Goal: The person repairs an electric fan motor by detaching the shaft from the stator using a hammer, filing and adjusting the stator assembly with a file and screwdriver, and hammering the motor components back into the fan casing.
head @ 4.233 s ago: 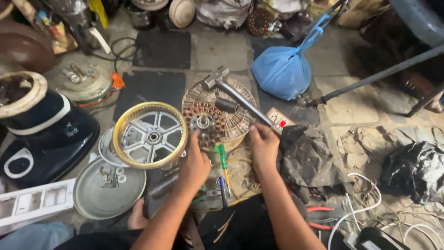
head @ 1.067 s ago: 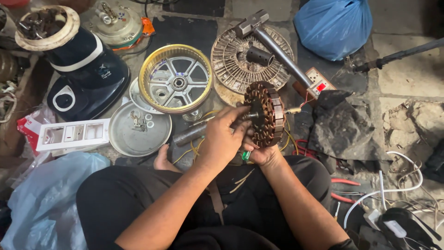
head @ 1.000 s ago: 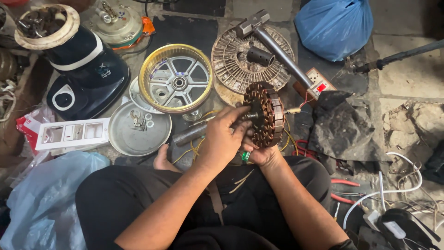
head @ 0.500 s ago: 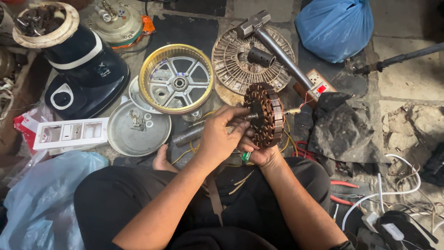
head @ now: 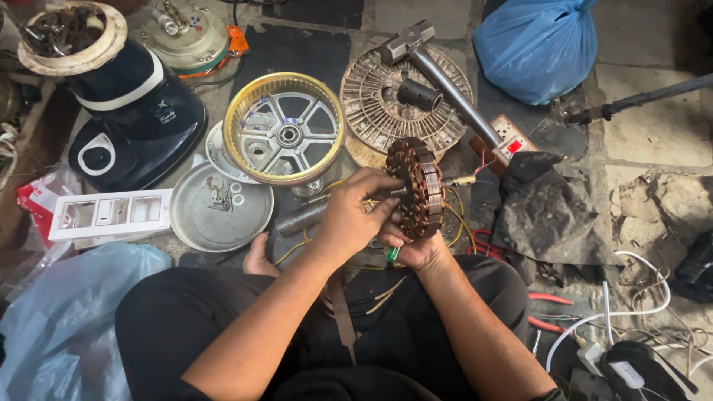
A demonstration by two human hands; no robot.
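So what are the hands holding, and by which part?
A motor stator: right hand cradles its lower edge, left hand pinches its centre.

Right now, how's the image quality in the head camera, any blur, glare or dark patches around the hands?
Head view: even, soft light and sharp focus on the motor stator held between the left hand and right hand; mild shine on the gold-rimmed wheel; the lap and lower corners fall dark; edges bend slightly from the wide lens.

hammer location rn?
Head view, upper centre: the hammer lies across the round ribbed plate, left of the blue bag.
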